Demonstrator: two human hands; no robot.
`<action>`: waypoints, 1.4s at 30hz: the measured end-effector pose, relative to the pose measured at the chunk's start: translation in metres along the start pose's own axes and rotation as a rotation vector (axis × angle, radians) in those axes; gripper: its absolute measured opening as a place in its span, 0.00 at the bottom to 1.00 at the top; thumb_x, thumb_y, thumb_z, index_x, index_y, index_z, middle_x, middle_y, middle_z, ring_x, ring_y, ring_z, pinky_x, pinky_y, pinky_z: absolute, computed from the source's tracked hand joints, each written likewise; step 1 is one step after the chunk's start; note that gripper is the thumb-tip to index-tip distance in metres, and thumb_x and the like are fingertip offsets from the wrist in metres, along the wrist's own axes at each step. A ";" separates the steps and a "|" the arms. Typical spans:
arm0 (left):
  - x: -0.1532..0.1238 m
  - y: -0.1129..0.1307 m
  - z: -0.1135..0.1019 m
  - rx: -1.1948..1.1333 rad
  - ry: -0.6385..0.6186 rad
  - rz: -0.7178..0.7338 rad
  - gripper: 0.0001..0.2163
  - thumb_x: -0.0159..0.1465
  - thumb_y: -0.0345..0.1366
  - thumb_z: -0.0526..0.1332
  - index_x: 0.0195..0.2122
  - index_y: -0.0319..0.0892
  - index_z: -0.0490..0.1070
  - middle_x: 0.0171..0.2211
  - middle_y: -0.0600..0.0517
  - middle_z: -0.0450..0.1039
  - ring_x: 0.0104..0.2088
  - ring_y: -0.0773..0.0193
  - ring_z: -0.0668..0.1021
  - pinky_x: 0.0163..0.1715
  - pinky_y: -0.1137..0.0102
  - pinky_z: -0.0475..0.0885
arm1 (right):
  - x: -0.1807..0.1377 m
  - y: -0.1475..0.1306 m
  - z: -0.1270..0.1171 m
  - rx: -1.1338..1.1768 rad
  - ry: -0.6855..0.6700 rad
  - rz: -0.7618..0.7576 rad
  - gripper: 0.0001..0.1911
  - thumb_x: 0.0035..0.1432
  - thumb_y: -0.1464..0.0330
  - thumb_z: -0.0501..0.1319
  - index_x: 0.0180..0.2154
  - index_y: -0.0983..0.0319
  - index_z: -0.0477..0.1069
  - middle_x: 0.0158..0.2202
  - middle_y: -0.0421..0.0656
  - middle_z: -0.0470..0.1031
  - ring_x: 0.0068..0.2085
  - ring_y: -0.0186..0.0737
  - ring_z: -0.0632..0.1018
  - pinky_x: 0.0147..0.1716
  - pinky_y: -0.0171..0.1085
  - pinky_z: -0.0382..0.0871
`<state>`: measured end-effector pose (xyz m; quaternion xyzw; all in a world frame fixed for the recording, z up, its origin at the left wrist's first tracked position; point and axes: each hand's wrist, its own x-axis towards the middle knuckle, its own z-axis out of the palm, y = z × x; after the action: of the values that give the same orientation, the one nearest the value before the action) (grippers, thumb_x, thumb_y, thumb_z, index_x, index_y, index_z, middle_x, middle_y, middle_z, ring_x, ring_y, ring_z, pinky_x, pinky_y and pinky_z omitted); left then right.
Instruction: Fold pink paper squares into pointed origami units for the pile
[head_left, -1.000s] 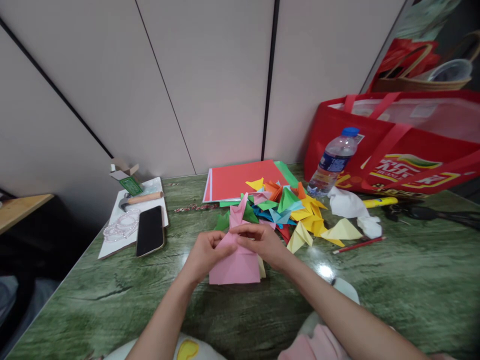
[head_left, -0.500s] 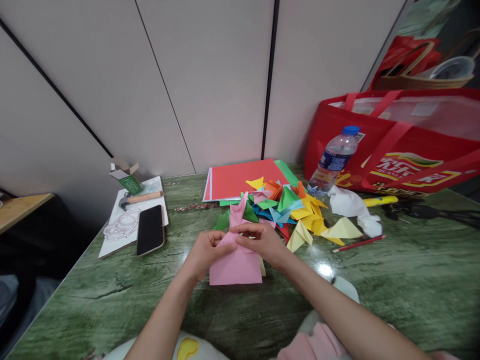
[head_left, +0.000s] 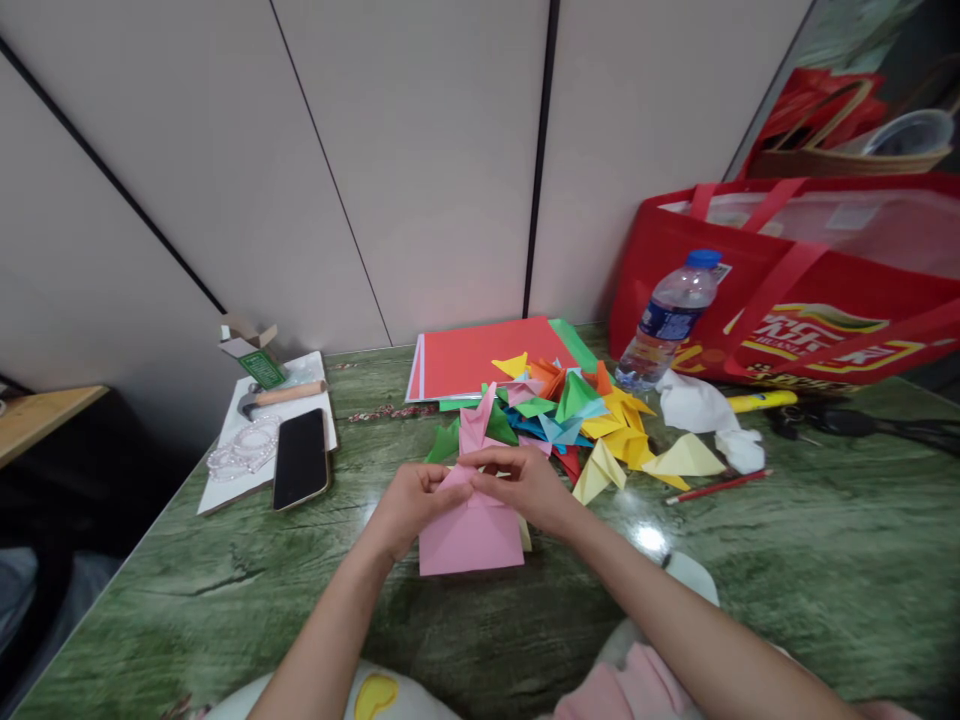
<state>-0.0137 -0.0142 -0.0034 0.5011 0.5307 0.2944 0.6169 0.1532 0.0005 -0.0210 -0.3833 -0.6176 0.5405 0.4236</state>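
A pink sheet of paper (head_left: 470,540) lies on the green marbled table (head_left: 187,600), partly folded at its top. My left hand (head_left: 409,505) pinches its upper left edge, fingers closed on the paper. My right hand (head_left: 521,485) presses and pinches the upper right fold, fingers curled on the same sheet. Just behind the hands lies a heap of folded coloured paper shapes (head_left: 570,415), with a pink folded piece (head_left: 475,425) nearest my fingers.
A stack of flat coloured sheets (head_left: 480,360) lies by the wall. A phone (head_left: 300,460), bead bracelets (head_left: 244,450) and a hammer (head_left: 281,397) rest on a white sheet at left. A water bottle (head_left: 667,320), red bag (head_left: 810,290), tissues (head_left: 694,405), red pencil (head_left: 716,487) and scissors (head_left: 847,425) are at right.
Both hands stay on the pink sheet with small finger shifts at the fold. The sheet's lower edge has slid slightly toward me.
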 end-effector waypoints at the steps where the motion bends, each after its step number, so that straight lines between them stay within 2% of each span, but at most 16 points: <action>1: 0.000 0.000 0.000 0.011 0.002 0.001 0.16 0.48 0.45 0.65 0.26 0.34 0.72 0.20 0.52 0.70 0.18 0.71 0.68 0.17 0.77 0.58 | 0.000 0.000 0.000 0.002 -0.002 0.000 0.13 0.48 0.66 0.62 0.38 0.63 0.75 0.37 0.46 0.77 0.34 0.40 0.75 0.32 0.37 0.67; 8: -0.001 0.001 0.001 0.063 0.010 0.048 0.15 0.48 0.45 0.65 0.24 0.35 0.70 0.18 0.55 0.65 0.17 0.73 0.64 0.17 0.78 0.55 | 0.000 -0.001 0.000 0.028 0.005 0.005 0.13 0.47 0.66 0.63 0.37 0.62 0.75 0.36 0.45 0.77 0.35 0.41 0.75 0.35 0.39 0.68; 14: 0.001 -0.001 0.003 0.102 0.040 0.114 0.16 0.49 0.47 0.63 0.23 0.35 0.70 0.17 0.56 0.62 0.17 0.74 0.62 0.17 0.77 0.52 | 0.002 0.005 0.001 0.176 0.026 0.034 0.16 0.45 0.65 0.64 0.38 0.62 0.72 0.34 0.43 0.76 0.35 0.37 0.75 0.35 0.37 0.68; 19: 0.000 0.001 0.005 0.184 0.040 0.123 0.16 0.49 0.47 0.63 0.23 0.35 0.70 0.16 0.57 0.61 0.17 0.74 0.60 0.16 0.77 0.52 | 0.003 0.004 0.002 0.172 0.048 0.091 0.12 0.44 0.62 0.64 0.31 0.63 0.74 0.32 0.42 0.76 0.34 0.38 0.74 0.37 0.38 0.67; 25: -0.001 0.004 0.008 0.276 0.043 0.176 0.15 0.51 0.44 0.62 0.20 0.36 0.68 0.16 0.57 0.59 0.17 0.74 0.59 0.16 0.77 0.51 | 0.002 0.001 0.002 0.209 0.056 0.131 0.10 0.44 0.63 0.64 0.26 0.64 0.73 0.26 0.39 0.73 0.29 0.34 0.72 0.31 0.35 0.64; 32: 0.000 0.002 0.010 0.211 0.016 0.123 0.14 0.49 0.45 0.63 0.22 0.36 0.69 0.17 0.56 0.62 0.17 0.73 0.62 0.16 0.77 0.53 | 0.002 0.001 0.005 0.087 0.144 0.085 0.08 0.44 0.65 0.62 0.21 0.63 0.70 0.22 0.39 0.71 0.27 0.35 0.70 0.29 0.34 0.63; 38: 0.001 0.001 0.012 0.115 0.061 0.114 0.15 0.49 0.45 0.63 0.22 0.35 0.69 0.17 0.56 0.64 0.17 0.73 0.63 0.16 0.77 0.54 | 0.002 -0.001 0.003 0.054 0.078 0.040 0.09 0.47 0.64 0.61 0.25 0.63 0.70 0.24 0.39 0.70 0.27 0.34 0.69 0.29 0.34 0.62; 42: 0.000 0.001 0.011 0.105 0.055 0.116 0.15 0.49 0.45 0.63 0.22 0.36 0.68 0.18 0.56 0.64 0.17 0.73 0.63 0.17 0.77 0.54 | 0.003 -0.003 0.004 0.019 0.087 0.046 0.08 0.47 0.65 0.59 0.21 0.63 0.67 0.22 0.37 0.67 0.25 0.32 0.67 0.27 0.33 0.60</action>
<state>-0.0027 -0.0172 -0.0035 0.5544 0.5324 0.3151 0.5567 0.1484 0.0016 -0.0183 -0.4166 -0.5843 0.5388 0.4412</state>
